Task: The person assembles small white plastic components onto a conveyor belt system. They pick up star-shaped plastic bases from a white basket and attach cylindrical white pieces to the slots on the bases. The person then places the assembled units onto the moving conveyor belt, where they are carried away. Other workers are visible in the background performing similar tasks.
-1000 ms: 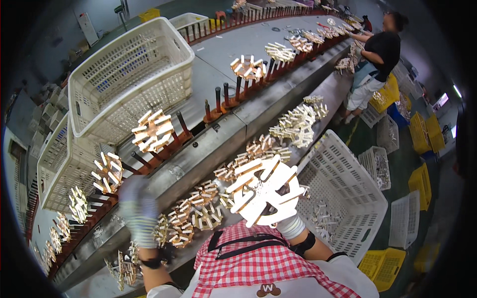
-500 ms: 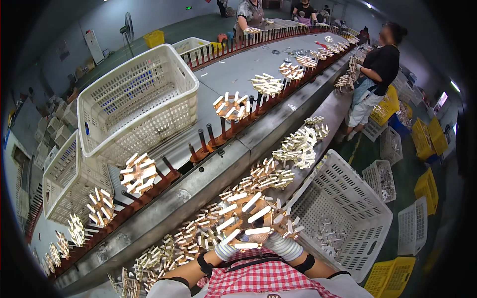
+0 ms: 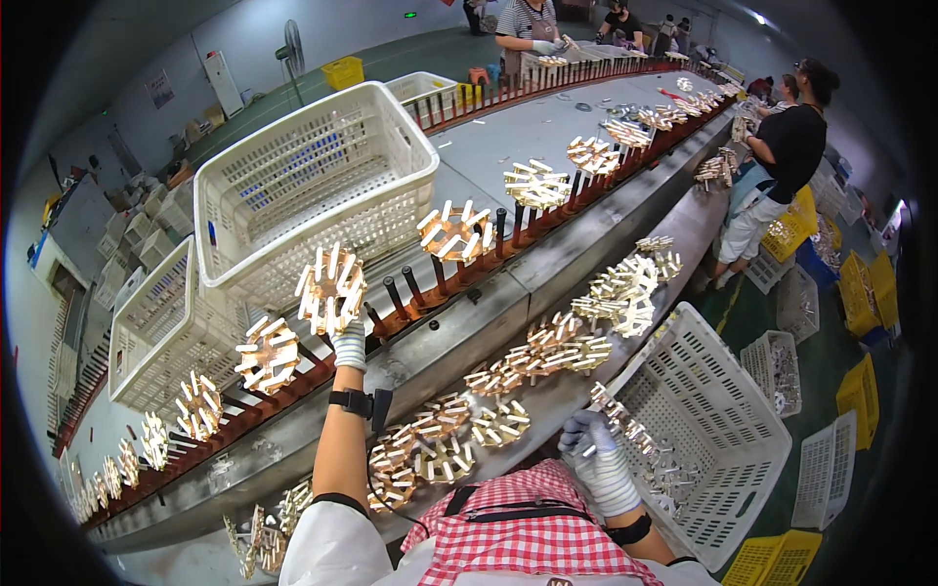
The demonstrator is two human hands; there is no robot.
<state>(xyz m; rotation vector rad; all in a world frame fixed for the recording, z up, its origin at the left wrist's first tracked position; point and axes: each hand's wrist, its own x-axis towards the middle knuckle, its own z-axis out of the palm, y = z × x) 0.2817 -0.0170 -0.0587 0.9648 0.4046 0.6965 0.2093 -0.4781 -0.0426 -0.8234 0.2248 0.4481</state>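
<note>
My left hand (image 3: 349, 350), in a pale glove, reaches over the conveyor's near edge. It grips from below a round copper-coloured piece set with white pegs (image 3: 330, 288), held up at the row of dark upright posts (image 3: 410, 283). My right hand (image 3: 594, 451), gloved and closed, is low in front of me by the white crate at the right. A second pegged piece (image 3: 627, 418), seen edge-on, is in its fingers. Between my arms, several more such pieces (image 3: 445, 459) lie heaped on the metal ledge.
Pegged pieces (image 3: 454, 232) sit along the conveyor's posts. A large white crate (image 3: 318, 239) stands on its far side; another white crate (image 3: 703, 420) at my right holds small bits. A co-worker (image 3: 787, 146) stands farther along the ledge. Yellow crates (image 3: 860, 400) stand on the floor.
My hands have parted. The left has gone up and left to the posts with a pegged piece; the right has moved right, beside the crate. The view has shifted slightly.
</note>
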